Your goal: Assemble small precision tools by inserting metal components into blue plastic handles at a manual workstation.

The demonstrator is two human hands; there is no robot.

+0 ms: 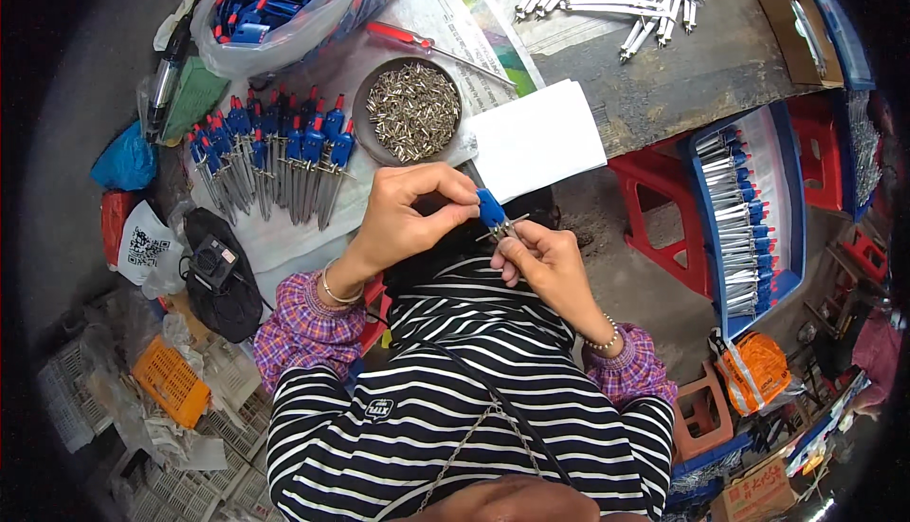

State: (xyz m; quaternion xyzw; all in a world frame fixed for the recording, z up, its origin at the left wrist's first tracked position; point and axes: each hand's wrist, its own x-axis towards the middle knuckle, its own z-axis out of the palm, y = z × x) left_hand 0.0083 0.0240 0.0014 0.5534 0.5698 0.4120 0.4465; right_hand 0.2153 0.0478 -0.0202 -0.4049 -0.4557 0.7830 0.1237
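Near the table's front edge, a small piece with a flat blue end [490,207] and thin metal prongs is between my hands. My left hand [412,214] pinches thumb and forefinger at its blue end. My right hand [540,255] is closed around its metal end, most of which the fingers hide. Beyond them stands a dark round bowl [359,109] full of small silver rivet-like pins [412,112]. On the left lie several similar pieces [313,147] in rows, with blue ends, red tips and long silver shanks.
A plastic bag [218,55] of blue-and-red parts stands at the back left, near a red-handled screwdriver [403,36]. White paper [540,138] lies right of the bowl. Silver strips [630,5] lie at the back. A blue tray [791,266] on red stools [668,214] holds more pieces.
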